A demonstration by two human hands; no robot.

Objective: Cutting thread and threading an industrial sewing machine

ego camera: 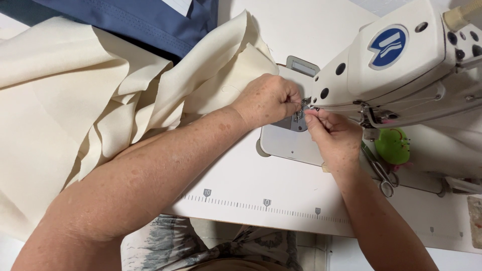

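Observation:
Both my hands meet at the needle area of a white sewing machine (pixel 401 65). My left hand (pixel 266 100) has its fingertips pinched together right by the needle, over the grey needle plate (pixel 293 123). My right hand (pixel 334 135) comes up from below with thumb and forefinger pinched at the same spot. Whatever they pinch is too fine to make out; it may be thread. A large piece of cream fabric (pixel 75 100) lies bunched to the left, under my left forearm.
Dark blue cloth (pixel 145 20) lies at the top left, beyond the cream fabric. A green pincushion (pixel 392 145) and small scissors (pixel 381 175) sit under the machine arm at right. A printed ruler scale (pixel 266 203) runs along the white table's front edge.

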